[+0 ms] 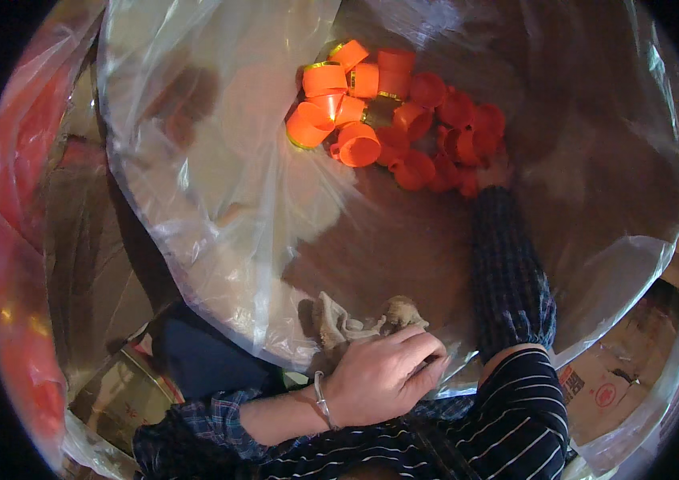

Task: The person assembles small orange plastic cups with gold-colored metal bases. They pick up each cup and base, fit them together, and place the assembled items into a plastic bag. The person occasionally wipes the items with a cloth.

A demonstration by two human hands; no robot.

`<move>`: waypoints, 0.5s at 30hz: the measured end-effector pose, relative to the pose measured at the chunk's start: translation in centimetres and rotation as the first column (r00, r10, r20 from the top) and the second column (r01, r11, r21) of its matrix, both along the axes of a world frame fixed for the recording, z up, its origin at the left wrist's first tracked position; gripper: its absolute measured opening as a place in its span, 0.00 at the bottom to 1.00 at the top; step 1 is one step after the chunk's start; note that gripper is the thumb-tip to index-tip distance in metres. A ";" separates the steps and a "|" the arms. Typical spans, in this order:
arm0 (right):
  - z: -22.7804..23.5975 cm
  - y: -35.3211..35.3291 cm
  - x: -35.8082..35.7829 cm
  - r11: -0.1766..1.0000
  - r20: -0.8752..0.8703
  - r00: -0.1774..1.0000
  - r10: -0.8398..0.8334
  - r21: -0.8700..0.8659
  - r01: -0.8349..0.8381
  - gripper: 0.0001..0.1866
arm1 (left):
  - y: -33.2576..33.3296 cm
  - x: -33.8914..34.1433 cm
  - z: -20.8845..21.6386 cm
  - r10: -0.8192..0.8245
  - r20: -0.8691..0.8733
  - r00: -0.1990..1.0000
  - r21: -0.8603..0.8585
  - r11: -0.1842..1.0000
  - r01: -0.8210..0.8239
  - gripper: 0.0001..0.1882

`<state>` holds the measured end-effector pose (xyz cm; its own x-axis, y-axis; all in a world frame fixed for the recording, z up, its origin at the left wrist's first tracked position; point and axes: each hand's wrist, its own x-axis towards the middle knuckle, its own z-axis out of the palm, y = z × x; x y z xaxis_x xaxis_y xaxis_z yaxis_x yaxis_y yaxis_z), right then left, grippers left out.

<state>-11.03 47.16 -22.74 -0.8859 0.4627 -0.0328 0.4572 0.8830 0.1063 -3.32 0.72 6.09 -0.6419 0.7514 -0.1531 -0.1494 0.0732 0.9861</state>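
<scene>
A heap of orange plastic cups [359,146], some with gold rims and small handles, lies inside a large clear plastic liner [267,216]. At the right side of the heap my right hand [497,171] reaches in among the cups, in shadow. Its fingers are mostly hidden, so whether it grips a cup is unclear. My left hand [387,372], with a bracelet on the wrist, is closed at the liner's near edge. What its curled fingers hold is hidden. Just beyond it lies a crumpled beige cloth or work glove [331,320], close to the knuckles.
The liner spreads wide, its wavy edge curving round in front of me. Brown cardboard [95,240] shows at the left, beside reddish plastic sheeting [19,240]. A printed cardboard box [611,384] sits at the lower right. Something dark blue [203,352] lies left of my left hand.
</scene>
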 end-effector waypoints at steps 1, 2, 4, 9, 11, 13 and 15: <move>0.1 -0.5 -0.5 0.995 -0.127 0.989 -0.074 0.065 0.082 0.25 | 0.2 0.0 0.1 -0.003 0.008 1.000 -0.025 1.000 0.003 0.06; 0.1 -1.6 -1.2 0.979 -0.255 0.956 -0.148 0.097 0.177 0.25 | 0.3 0.4 0.1 -0.016 0.000 1.000 -0.030 0.999 0.016 0.06; 0.2 -4.8 -3.0 0.982 -0.425 0.888 -0.177 -0.011 0.190 0.24 | 0.4 0.8 0.0 -0.044 0.013 0.999 -0.067 0.997 0.045 0.06; -0.3 -13.5 -7.9 1.000 -0.290 0.957 0.010 0.014 -0.006 0.24 | 0.4 1.3 -0.1 0.001 -0.015 1.000 -0.033 0.999 -0.002 0.06; -0.6 -14.1 -9.2 0.995 -0.109 0.994 -0.007 0.097 0.018 0.25 | 0.2 1.1 -0.1 0.009 0.010 1.000 -0.016 1.000 -0.009 0.06; -0.6 -13.2 -9.7 0.992 -0.072 0.992 -0.100 0.073 0.106 0.25 | -0.1 0.9 0.2 0.017 0.075 0.997 -0.002 1.000 -0.016 0.06; -0.4 -11.8 -9.2 0.990 -0.212 0.970 -0.116 0.058 0.131 0.23 | -0.3 0.7 0.3 0.030 0.061 0.998 0.018 0.999 -0.031 0.06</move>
<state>-20.20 35.35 -23.18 -0.8059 0.5633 0.1823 0.5808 0.8120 0.0583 -2.66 0.44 6.39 -0.6548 0.7346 -0.1778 -0.2106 0.0486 0.9764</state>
